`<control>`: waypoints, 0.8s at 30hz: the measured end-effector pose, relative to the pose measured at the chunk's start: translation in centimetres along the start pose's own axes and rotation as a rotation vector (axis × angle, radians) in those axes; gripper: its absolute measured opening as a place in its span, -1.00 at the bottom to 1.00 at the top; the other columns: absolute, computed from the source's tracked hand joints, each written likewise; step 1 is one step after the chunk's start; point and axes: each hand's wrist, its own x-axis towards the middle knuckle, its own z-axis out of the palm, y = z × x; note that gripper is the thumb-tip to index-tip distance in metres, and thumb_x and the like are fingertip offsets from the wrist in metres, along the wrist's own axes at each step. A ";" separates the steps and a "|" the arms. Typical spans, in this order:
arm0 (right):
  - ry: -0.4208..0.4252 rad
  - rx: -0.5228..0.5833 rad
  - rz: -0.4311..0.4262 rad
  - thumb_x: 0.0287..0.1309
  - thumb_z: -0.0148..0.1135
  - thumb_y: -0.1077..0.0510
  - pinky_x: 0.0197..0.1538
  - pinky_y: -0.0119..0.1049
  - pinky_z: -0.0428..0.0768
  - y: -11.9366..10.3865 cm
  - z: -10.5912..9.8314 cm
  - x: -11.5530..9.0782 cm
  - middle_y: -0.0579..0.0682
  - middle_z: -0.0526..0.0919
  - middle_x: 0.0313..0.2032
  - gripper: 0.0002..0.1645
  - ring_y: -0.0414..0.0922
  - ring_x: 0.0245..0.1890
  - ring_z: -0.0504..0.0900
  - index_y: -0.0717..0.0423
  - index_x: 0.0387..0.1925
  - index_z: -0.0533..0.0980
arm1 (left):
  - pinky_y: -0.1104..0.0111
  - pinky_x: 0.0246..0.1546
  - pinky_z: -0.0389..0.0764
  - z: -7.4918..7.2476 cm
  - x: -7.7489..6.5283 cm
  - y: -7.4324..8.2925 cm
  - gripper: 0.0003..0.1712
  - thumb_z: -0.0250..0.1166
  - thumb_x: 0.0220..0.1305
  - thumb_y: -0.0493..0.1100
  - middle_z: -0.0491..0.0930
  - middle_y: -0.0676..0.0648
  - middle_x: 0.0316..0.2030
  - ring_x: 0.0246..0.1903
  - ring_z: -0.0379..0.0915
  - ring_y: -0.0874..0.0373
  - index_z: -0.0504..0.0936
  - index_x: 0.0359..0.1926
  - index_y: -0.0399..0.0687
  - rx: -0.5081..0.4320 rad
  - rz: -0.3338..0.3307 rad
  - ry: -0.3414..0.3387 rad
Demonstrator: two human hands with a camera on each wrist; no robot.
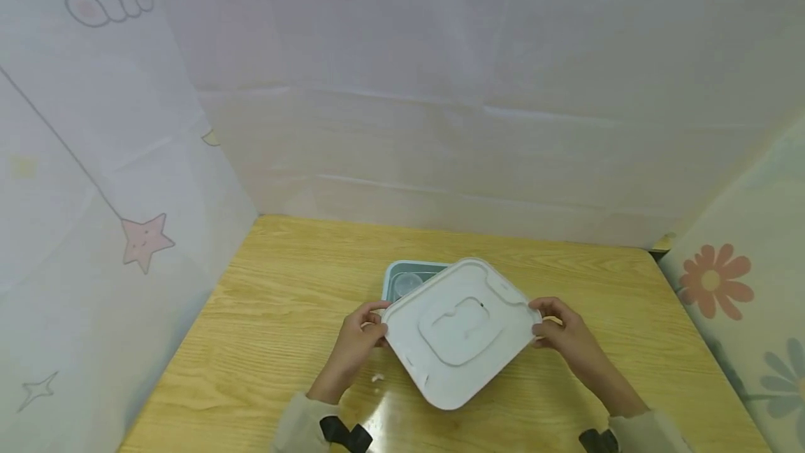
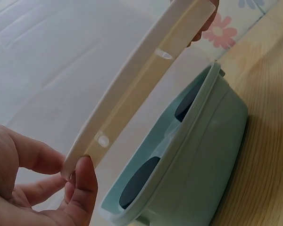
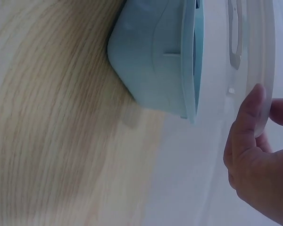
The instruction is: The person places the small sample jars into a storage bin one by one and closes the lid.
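A white plastic lid (image 1: 462, 334) is held up between both hands, turned at an angle over a light blue-green storage box (image 1: 394, 271). My left hand (image 1: 360, 334) pinches its left edge between thumb and fingers. At the opposite edge, my right hand (image 1: 560, 327) grips it the same way. The left wrist view shows the lid (image 2: 132, 89) tilted and apart from the rim of the box (image 2: 203, 155). Inside the box sit dark rounded items (image 2: 139, 183) and something clear. In the head view the lid hides most of the box.
The box stands on a wood-grain table (image 1: 283, 299). A small pale scrap (image 1: 377, 377) lies near the left forearm. Printed sheets hang as walls at the back (image 1: 440, 124), left (image 1: 82, 159) and right (image 1: 742, 341) of the table.
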 end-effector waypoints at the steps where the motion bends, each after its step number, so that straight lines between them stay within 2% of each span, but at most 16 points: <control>1: -0.010 -0.002 -0.018 0.28 0.02 0.30 -0.20 -0.34 0.64 -0.1 0.1 -0.1 0.21 0.26 -0.03 -0.55 -0.26 -0.25 0.58 0.41 0.15 0.23 | 0.33 -0.34 0.60 -0.2 0.0 -0.1 -0.52 0.08 0.19 -0.41 0.34 -0.04 -0.36 -0.45 0.42 0.22 0.41 0.18 -0.39 0.002 0.000 0.007; 4: -0.046 -0.009 -0.079 0.31 0.03 0.29 -0.21 -0.34 0.64 -0.4 0.2 -0.3 0.20 0.28 -0.03 -0.55 -0.28 -0.25 0.58 0.43 0.15 0.22 | 0.31 -0.33 0.62 -0.6 0.1 -0.1 -0.53 0.08 0.19 -0.42 0.33 -0.05 -0.35 -0.45 0.43 0.21 0.42 0.16 -0.34 0.000 0.000 0.027; 7: -0.078 -0.013 -0.125 0.32 0.03 0.29 -0.22 -0.34 0.64 -0.5 0.2 -0.4 0.11 0.34 -0.03 -0.55 -0.27 -0.25 0.56 0.44 0.15 0.22 | 0.30 -0.34 0.63 -0.9 0.1 -0.1 -0.55 0.08 0.18 -0.43 0.34 -0.07 -0.34 -0.45 0.44 0.20 0.45 0.13 -0.33 -0.011 0.003 0.048; 13: -0.110 -0.021 -0.157 0.33 0.02 0.28 -0.24 -0.32 0.63 -0.8 0.2 -0.5 -0.03 0.39 -0.05 -0.56 -0.23 -0.22 0.55 0.43 0.16 0.22 | 0.32 -0.31 0.64 -1.7 0.2 0.1 -0.56 0.07 0.18 -0.46 0.37 -0.10 -0.31 -0.43 0.46 0.20 0.46 0.12 -0.37 -0.019 0.019 0.036; 18: -0.123 -0.026 -0.175 0.33 0.04 0.27 -0.24 -0.30 0.63 -1.2 0.8 -0.7 -0.03 0.39 -0.04 -0.56 -0.22 -0.19 0.54 0.40 0.16 0.24 | 0.39 -0.30 0.63 -2.6 0.3 0.4 -0.57 0.06 0.20 -0.47 0.36 -0.10 -0.29 -0.40 0.44 0.20 0.45 0.12 -0.40 -0.049 0.021 0.035; 24: -0.143 -0.066 -0.258 0.28 0.09 0.33 -0.24 -0.29 0.64 -1.1 1.3 -0.7 0.03 0.39 -0.05 -0.54 -0.21 -0.17 0.52 0.36 0.17 0.26 | 0.38 -0.30 0.63 -3.5 0.5 0.7 -0.58 0.07 0.19 -0.46 0.38 -0.10 -0.29 -0.41 0.47 0.19 0.46 0.11 -0.39 -0.037 0.013 0.064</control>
